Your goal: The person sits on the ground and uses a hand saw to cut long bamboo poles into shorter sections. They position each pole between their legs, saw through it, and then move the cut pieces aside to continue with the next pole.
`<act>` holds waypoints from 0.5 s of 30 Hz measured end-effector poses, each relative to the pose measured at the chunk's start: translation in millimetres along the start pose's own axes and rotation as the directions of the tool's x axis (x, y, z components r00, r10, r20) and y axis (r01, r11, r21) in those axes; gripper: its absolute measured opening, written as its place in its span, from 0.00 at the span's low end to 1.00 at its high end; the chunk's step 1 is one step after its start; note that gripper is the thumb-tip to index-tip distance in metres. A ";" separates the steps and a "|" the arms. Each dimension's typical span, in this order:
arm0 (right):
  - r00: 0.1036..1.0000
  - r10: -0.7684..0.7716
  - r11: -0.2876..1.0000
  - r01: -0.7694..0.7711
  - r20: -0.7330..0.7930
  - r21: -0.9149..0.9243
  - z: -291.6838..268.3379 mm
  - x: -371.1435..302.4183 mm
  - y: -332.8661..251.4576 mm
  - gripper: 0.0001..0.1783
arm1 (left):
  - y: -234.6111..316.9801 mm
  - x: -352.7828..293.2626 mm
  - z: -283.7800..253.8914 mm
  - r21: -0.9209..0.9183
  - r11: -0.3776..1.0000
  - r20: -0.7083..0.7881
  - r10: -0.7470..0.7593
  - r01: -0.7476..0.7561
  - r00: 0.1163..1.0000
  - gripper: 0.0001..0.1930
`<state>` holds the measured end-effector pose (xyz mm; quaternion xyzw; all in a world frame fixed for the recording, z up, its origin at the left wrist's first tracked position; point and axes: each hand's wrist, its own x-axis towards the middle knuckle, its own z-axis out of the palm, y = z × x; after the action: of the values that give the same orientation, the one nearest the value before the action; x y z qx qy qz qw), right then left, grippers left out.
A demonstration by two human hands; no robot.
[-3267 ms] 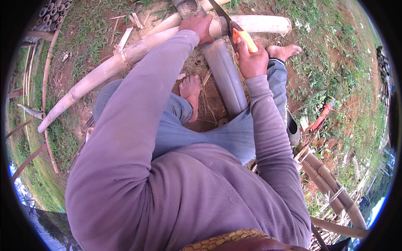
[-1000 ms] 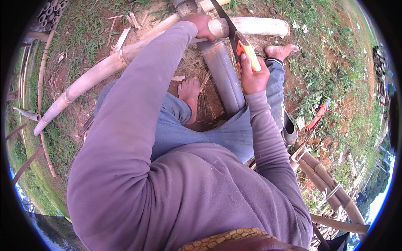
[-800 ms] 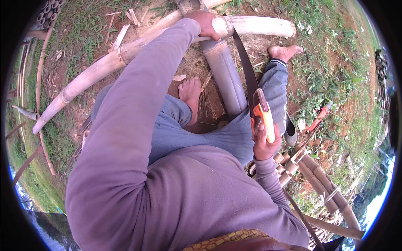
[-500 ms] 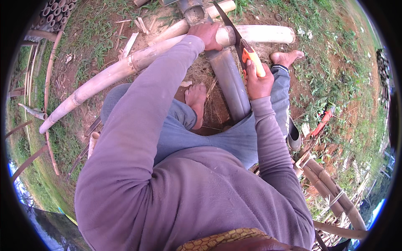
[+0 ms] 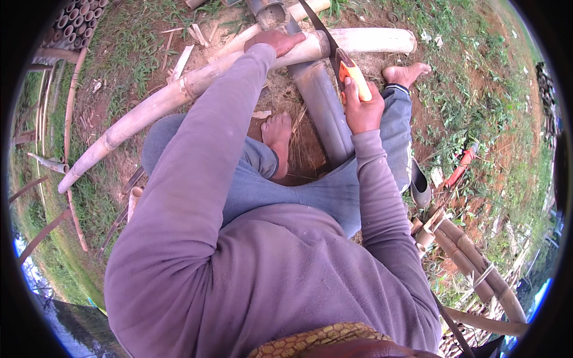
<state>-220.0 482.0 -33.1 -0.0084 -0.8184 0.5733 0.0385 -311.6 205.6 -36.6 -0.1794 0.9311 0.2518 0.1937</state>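
Note:
A long pale bamboo pole [image 5: 149,108] runs slantwise from the left up to the upper right. My left hand [image 5: 273,42] grips it from above, left of the saw. My right hand [image 5: 365,111] is closed round the orange handle of a handsaw [image 5: 356,79]. The dark blade stands across the pole, just right of a darker joint, and its far tip reaches the top of the view. Beneath the pole lies a thick, smooth grey beam-like piece [image 5: 323,107], its near end between my legs. Whether the teeth sit in a cut cannot be made out.
Stacked bamboo tubes [image 5: 74,24] show at the far left. My bare feet are by the pole and the grey piece. A dark shoe [image 5: 420,186], a red-orange tool [image 5: 461,170] and tied bamboo lengths [image 5: 477,262] lie at the right. Bamboo splinters [image 5: 181,64] litter the ground.
My left hand has shifted left along the bamboo pole, away from the blade. My right hand and the saw have moved slightly up and left.

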 end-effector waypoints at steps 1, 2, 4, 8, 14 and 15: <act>1.000 0.013 1.000 -0.013 0.014 0.005 -1.2 0.2 -5.1 0.15 | 0.8 -2.7 0.3 0.010 1.000 -0.012 -0.010 0.010 1.000 0.53; 0.999 0.026 1.000 -0.026 0.028 0.010 -1.9 0.8 -11.5 0.15 | 1.3 -5.2 0.3 0.020 1.000 -0.024 -0.020 0.020 1.000 0.54; 0.998 0.026 0.998 -0.028 0.049 0.049 -2.7 -2.2 -16.6 0.14 | 6.0 -7.6 -1.5 0.084 0.993 -0.008 -0.077 0.078 0.997 0.49; 1.000 0.011 0.999 -0.012 0.021 0.045 -5.2 -14.3 -12.1 0.14 | 2.0 -12.2 8.9 0.041 0.999 -0.036 -0.005 0.007 0.999 0.49; 0.999 0.047 0.979 -0.051 0.024 0.196 -18.8 -27.1 -4.0 0.12 | 6.3 -29.3 11.7 0.098 0.994 -0.050 0.061 -0.056 0.997 0.47; 1.000 0.023 0.985 -0.023 0.006 0.170 -17.4 -29.2 1.2 0.12 | 6.7 -35.1 12.1 0.103 0.992 -0.054 0.085 -0.079 0.995 0.47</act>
<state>-189.7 497.0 -29.8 -0.0132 -0.7666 0.6413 0.0307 -281.0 225.9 -27.7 -0.1381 0.9545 0.2069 0.1648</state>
